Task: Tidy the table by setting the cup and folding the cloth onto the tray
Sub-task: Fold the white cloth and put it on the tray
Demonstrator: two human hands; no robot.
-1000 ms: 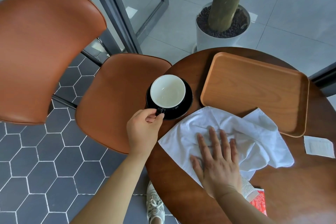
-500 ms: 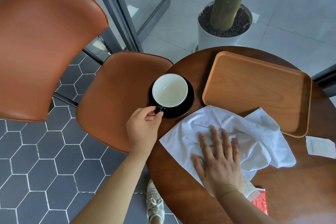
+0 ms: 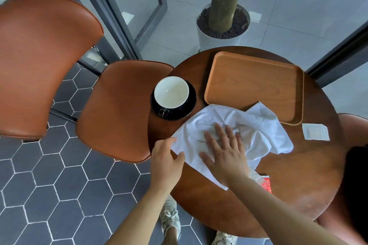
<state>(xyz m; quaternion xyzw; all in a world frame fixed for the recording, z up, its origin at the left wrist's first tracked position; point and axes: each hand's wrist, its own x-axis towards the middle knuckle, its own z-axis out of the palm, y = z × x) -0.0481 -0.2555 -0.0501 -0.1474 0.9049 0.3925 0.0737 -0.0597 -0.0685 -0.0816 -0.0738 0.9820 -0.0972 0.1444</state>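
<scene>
A white-lined black cup [image 3: 171, 93] stands on a black saucer [image 3: 190, 108] at the left of the round wooden table [image 3: 298, 175], nothing touching it. To its right lies the bare wooden tray [image 3: 253, 85]. A crumpled white cloth [image 3: 262, 135] is spread on the table in front of the tray, one corner lapping over the tray's near rim. My right hand [image 3: 225, 151] rests flat on the cloth, fingers spread. My left hand [image 3: 165, 163] is at the cloth's left corner, thumb and fingers closed on its edge.
A small white paper packet [image 3: 315, 131] lies right of the cloth, and a red packet [image 3: 266, 184] peeks out by my right forearm. An orange chair [image 3: 115, 109] is pushed up against the table's left side. A white planter [image 3: 221, 40] stands behind the table.
My left hand let go of the cup's handle and moved down to the cloth's left corner. My right hand stayed flat on the cloth. The cup has not moved.
</scene>
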